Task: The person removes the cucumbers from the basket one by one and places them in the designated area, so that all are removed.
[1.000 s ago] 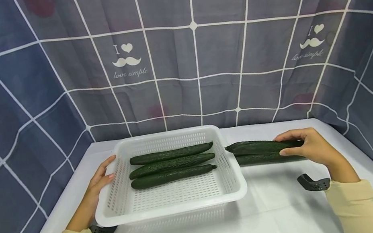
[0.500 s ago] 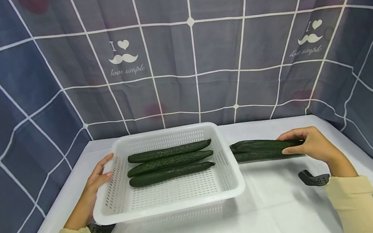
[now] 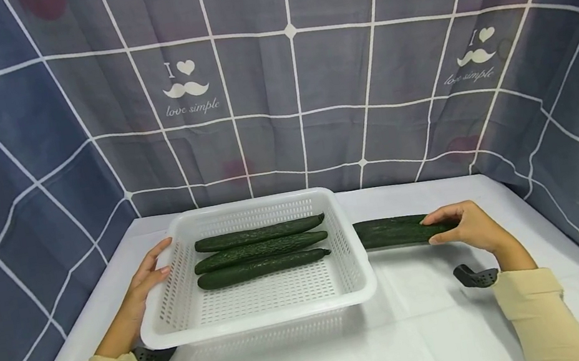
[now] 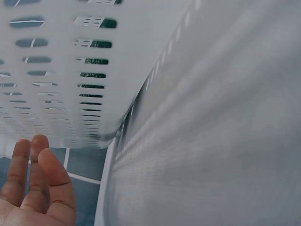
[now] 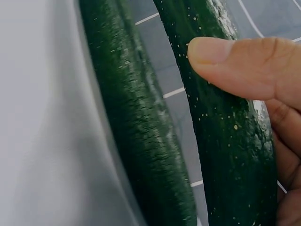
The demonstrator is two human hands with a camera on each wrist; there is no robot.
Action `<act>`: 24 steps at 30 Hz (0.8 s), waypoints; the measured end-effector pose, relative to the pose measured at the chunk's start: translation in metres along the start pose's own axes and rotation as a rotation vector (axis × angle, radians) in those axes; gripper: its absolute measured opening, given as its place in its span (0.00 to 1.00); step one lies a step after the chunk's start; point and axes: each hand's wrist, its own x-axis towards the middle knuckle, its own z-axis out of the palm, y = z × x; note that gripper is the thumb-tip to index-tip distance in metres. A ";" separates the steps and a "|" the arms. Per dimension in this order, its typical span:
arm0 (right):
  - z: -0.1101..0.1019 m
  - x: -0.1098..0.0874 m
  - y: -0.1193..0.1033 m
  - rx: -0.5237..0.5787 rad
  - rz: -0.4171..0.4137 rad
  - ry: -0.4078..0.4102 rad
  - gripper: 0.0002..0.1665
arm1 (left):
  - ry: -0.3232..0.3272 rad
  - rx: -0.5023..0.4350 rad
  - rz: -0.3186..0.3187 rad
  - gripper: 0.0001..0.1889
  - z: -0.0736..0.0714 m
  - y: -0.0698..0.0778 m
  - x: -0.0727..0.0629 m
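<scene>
In the head view, my left hand (image 3: 137,296) touches the left side of a white perforated basket (image 3: 261,322), fingers extended along its wall. The left wrist view shows those fingers (image 4: 39,174) uncurled below the wall. My right hand (image 3: 471,232), right of the basket, pinches a dark green cucumber (image 5: 230,146) between thumb and fingers near its right end. Beside it runs another cucumber (image 5: 141,117), with a gap between them in the right wrist view. The left ends of this pair come right up to the basket's rim. Three cucumbers (image 3: 261,250) lie side by side inside the basket.
White cloth (image 3: 420,324) covers the table under the basket. A grey-blue checked curtain (image 3: 272,145) stands close behind the table and along both sides. Each wrist wears a black device, such as the one on the right wrist (image 3: 475,276).
My right hand has shifted slightly left with the cucumber, and the pair now looks closer together. The head view has drifted a little. My left hand stays at the basket.
</scene>
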 end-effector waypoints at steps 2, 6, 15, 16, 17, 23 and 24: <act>0.003 0.001 0.003 0.023 -0.006 -0.007 0.21 | -0.003 -0.001 0.000 0.30 0.000 0.000 0.000; 0.007 0.002 0.009 0.047 -0.023 -0.020 0.20 | -0.006 -0.009 0.000 0.30 0.000 0.000 0.000; 0.013 0.001 0.016 0.027 0.025 -0.070 0.20 | 0.011 0.030 -0.043 0.29 0.000 0.002 -0.003; 0.013 0.001 0.017 0.023 0.032 -0.069 0.20 | 0.018 0.035 -0.050 0.29 0.001 0.002 -0.003; 0.014 0.002 0.017 0.019 0.035 -0.070 0.20 | 0.020 0.036 -0.054 0.29 0.001 0.003 -0.003; 0.016 0.004 0.019 -0.014 0.036 -0.076 0.20 | 0.029 0.039 -0.063 0.28 0.004 0.005 -0.003; 0.017 0.004 0.019 -0.022 0.038 -0.076 0.20 | 0.031 0.044 -0.065 0.28 0.004 0.006 -0.003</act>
